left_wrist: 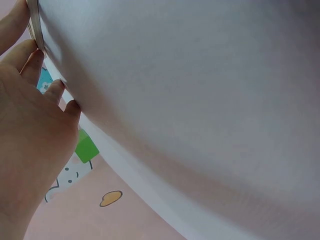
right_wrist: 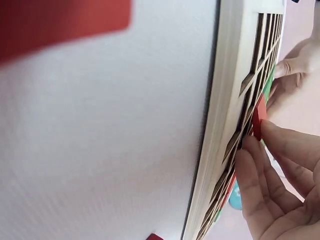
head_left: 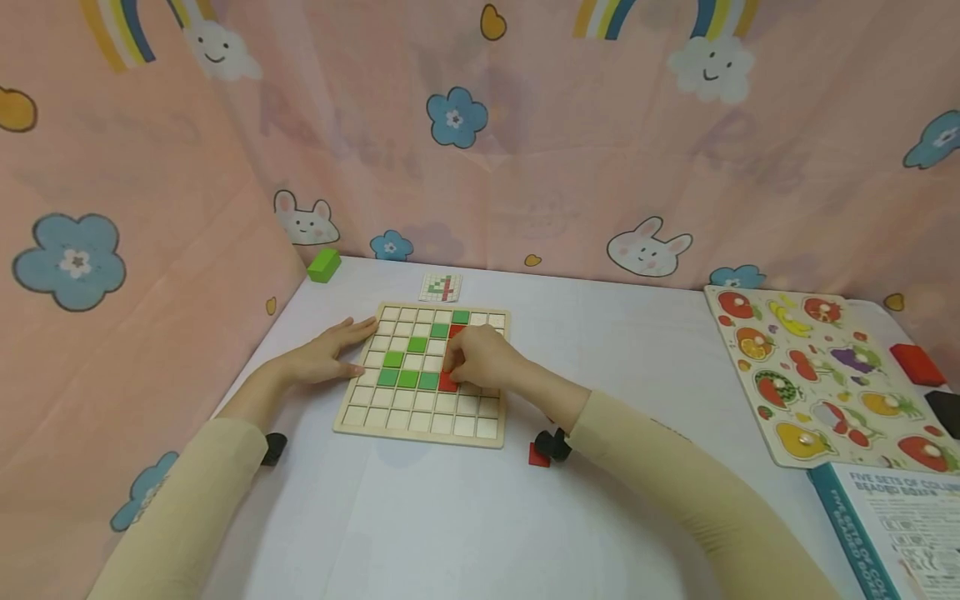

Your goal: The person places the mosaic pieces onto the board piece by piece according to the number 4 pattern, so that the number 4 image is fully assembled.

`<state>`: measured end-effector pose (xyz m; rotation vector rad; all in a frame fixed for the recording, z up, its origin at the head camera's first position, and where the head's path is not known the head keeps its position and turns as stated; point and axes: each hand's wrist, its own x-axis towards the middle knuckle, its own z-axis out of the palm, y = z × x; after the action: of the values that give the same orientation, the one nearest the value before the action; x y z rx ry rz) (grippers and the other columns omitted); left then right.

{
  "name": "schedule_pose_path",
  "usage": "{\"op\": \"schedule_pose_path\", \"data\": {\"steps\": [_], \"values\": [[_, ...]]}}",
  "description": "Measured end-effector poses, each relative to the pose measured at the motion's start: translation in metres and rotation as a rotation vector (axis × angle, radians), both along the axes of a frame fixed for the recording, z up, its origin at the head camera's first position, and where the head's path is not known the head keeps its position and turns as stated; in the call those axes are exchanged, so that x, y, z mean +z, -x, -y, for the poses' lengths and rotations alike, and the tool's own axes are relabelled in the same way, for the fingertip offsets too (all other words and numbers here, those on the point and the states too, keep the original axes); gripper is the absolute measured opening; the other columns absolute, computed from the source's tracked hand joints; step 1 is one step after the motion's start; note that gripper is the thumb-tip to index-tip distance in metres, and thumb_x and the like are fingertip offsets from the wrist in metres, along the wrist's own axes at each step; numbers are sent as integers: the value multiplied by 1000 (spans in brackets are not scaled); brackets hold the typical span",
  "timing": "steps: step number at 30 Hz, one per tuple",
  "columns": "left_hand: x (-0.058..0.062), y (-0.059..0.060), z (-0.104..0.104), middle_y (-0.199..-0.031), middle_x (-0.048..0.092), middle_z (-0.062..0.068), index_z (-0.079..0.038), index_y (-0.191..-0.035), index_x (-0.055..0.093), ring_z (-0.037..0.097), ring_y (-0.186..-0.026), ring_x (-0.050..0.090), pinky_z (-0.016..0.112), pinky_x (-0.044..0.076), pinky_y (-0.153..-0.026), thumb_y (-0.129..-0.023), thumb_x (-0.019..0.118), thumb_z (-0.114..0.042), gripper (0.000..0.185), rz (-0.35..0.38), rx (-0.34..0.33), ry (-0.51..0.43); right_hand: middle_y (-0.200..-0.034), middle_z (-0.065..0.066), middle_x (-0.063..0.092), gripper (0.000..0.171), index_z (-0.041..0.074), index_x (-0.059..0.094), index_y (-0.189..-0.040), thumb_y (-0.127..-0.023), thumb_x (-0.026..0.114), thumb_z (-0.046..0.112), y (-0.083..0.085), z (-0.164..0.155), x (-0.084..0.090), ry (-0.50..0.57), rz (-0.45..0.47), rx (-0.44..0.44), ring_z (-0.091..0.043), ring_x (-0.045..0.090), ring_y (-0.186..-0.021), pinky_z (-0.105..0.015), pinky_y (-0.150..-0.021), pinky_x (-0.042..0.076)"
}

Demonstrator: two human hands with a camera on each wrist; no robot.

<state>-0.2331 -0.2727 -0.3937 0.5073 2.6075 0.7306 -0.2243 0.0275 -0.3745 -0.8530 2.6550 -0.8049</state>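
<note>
A wooden grid board (head_left: pixel 420 431) lies on the white table, with several green tiles (head_left: pixel 407 379) set in its cells. Along its left edge my left hand (head_left: pixel 324 354) rests with fingers spread, the fingertips touching the rim. Over the board's right part, my right hand (head_left: pixel 486 357) has its thumb and fingers bent at a red tile (right_wrist: pixel 259 116), which looks slightly raised from the grid; the thumb touches its edge. Another red tile (head_left: pixel 456 331) shows higher up in the same column, partly covered by the hand. The cells under my right hand are hidden.
Behind the board lies a small pattern card (head_left: pixel 441 287), with a green block (head_left: pixel 324 265) at the back left. A loose red tile (head_left: pixel 539 455) lies beside my right wrist. To the right are a fruit puzzle board (head_left: pixel 772 375), a red block (head_left: pixel 917 365) and a box (head_left: pixel 900 517).
</note>
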Motion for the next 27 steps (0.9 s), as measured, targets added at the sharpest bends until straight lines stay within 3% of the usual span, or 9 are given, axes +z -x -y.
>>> {"op": "schedule_pose_path", "data": {"steps": [6,11,20,27], "values": [[0,0,0,-168,13,12,-11,-158,21,46,-154,-4,71,2,-119,-92,64,-24,80,1,5,-2,-78,2,69,6,14,75,-85,-81,77,9,-1,-3,4,-21,-6,16,-12,57,-75,-23,-66,45],[0,0,0,-168,13,13,-11,-158,21,46,-154,-4,71,2,-119,-92,65,-24,80,2,5,-7,-78,1,66,5,13,73,-87,-84,73,9,8,-25,10,-46,25,36,-13,55,-77,-22,-66,44],[1,-1,0,-168,13,13,-10,-158,21,46,-154,-5,71,1,-119,-92,65,-23,80,3,-1,-13,-83,1,67,12,15,71,-88,-81,80,18,29,-86,10,-151,193,146,-13,58,-77,-24,-71,48],[1,-1,0,-168,13,14,-10,-158,20,47,-154,-5,71,1,-119,-92,64,-23,80,2,-3,-14,-75,2,59,23,17,70,-87,-74,85,27,31,-109,4,-203,290,98,-13,53,-76,-25,-69,43]]}}
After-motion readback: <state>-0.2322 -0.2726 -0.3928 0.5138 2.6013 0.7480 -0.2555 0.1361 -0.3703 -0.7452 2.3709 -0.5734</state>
